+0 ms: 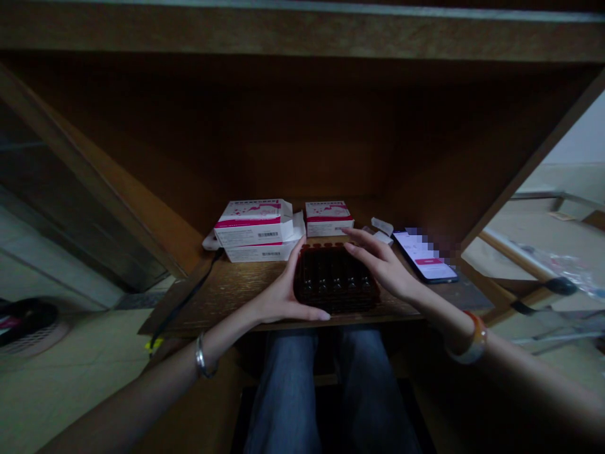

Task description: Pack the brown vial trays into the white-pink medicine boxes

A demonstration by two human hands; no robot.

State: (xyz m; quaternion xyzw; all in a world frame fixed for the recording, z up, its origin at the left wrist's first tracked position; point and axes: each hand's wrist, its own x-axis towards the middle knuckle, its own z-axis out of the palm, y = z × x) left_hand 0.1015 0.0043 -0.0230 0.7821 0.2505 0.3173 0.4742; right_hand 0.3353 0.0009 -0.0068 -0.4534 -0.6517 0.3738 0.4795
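A dark reddish-brown plastic tray (336, 277) with several slots lies at the front of the wooden shelf. My left hand (286, 293) grips its left side, thumb along the front edge and fingers at the far left corner. My right hand (380, 261) rests at the tray's right side, fingers stretched over its back right corner. Behind the tray sits a small white and pink box (329, 219). Two larger white and pink boxes (255, 230) are stacked to the left, with an open flap on their right.
A lit phone (425, 255) lies on the shelf (227, 290) at the right, near crumpled clear and white scraps (382, 228). A black cord (189, 296) hangs over the left edge. Cabinet walls enclose both sides. A basket (33, 334) stands at the far left.
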